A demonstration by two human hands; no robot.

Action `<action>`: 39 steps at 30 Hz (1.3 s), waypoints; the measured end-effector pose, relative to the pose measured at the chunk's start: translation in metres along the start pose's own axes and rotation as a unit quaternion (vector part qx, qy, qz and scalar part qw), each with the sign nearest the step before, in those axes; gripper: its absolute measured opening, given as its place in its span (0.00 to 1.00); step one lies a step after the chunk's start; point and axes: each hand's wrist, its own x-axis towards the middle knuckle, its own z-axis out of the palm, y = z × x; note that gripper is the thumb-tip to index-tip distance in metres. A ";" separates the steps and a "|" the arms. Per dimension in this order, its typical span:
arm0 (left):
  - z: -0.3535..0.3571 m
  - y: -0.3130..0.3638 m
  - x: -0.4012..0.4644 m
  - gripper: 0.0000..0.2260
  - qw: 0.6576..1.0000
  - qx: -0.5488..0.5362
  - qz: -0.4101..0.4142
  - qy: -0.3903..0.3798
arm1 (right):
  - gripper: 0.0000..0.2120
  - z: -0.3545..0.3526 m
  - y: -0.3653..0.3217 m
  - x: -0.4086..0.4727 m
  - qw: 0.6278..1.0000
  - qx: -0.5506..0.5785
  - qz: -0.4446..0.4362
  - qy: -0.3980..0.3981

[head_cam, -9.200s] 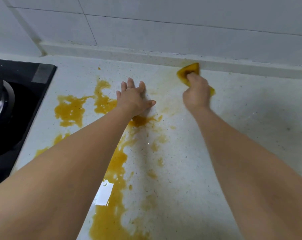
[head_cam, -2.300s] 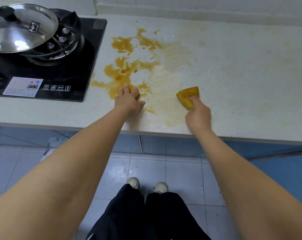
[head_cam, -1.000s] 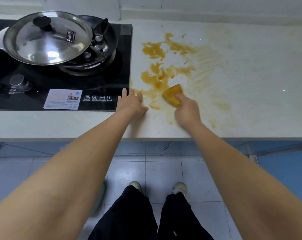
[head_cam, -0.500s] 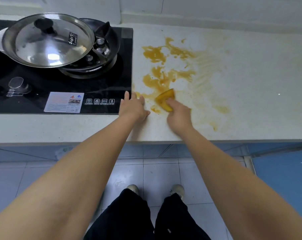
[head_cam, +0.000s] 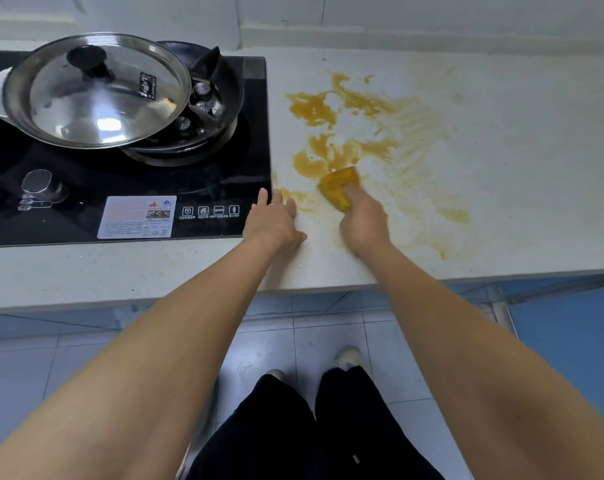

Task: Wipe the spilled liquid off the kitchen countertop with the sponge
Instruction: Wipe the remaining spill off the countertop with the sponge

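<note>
An orange-brown spill [head_cam: 328, 133] lies in patches on the white countertop [head_cam: 501, 168], with faint smeared streaks to its right. My right hand [head_cam: 364, 221] grips a yellow sponge [head_cam: 338, 187] and presses it on the counter at the near edge of the spill. My left hand [head_cam: 276, 220] lies flat with straight fingers on the counter beside the stove's right edge, holding nothing.
A black glass stove [head_cam: 207, 188] fills the left side, with a steel lid [head_cam: 99, 91] over a pan on the burner and knobs at the near left. The counter's front edge runs just behind my wrists. A tiled wall stands at the back.
My right hand has kept the sponge at the near edge of the spill, shifting it slightly forward. My left hand stays flat on the counter by the stove.
</note>
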 end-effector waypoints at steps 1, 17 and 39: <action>0.001 0.000 0.001 0.32 1.000 0.002 -0.002 0.002 | 0.25 -0.004 0.000 0.004 0.999 -0.009 0.038 0.017; -0.033 -0.015 0.047 0.35 0.988 -0.073 -0.115 0.076 | 0.25 0.010 -0.007 0.046 0.994 -0.018 -0.100 -0.042; -0.027 -0.016 0.055 0.33 0.980 -0.111 -0.129 0.100 | 0.26 -0.009 -0.017 0.090 0.998 -0.054 0.018 0.005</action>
